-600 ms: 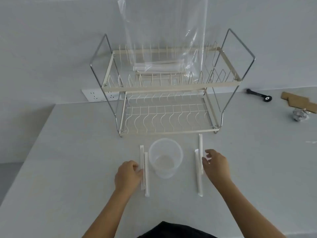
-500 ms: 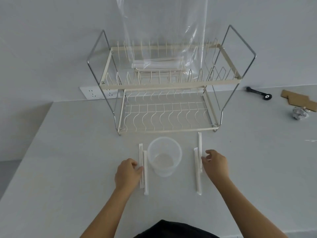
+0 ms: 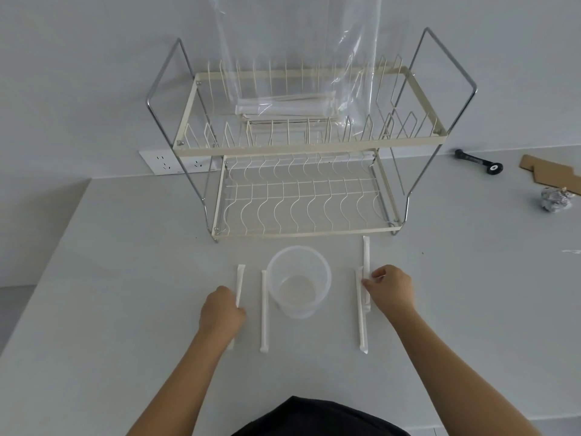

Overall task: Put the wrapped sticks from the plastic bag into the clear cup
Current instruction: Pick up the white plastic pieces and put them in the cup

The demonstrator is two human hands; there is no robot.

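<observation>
The clear cup [image 3: 298,280] stands empty on the white table in front of the dish rack. My left hand [image 3: 221,313] grips a wrapped stick [image 3: 240,283] left of the cup; a second wrapped stick [image 3: 264,313] lies between that one and the cup. Right of the cup, my right hand [image 3: 390,289] pinches a wrapped stick [image 3: 366,256] that lies beside another one [image 3: 361,319]. The plastic bag [image 3: 298,51] stands on the rack's top shelf with more wrapped sticks [image 3: 283,107] inside it.
The two-tier dish rack [image 3: 308,146] stands against the wall behind the cup. At the far right lie a black tool [image 3: 478,160], a cardboard piece [image 3: 547,174] and a foil ball [image 3: 555,199]. A wall socket [image 3: 163,162] sits left of the rack.
My left hand has drawn one stick leftward, away from the stick next to the cup, and now grips it. My right hand has closed its fingertips on the stick at the right.
</observation>
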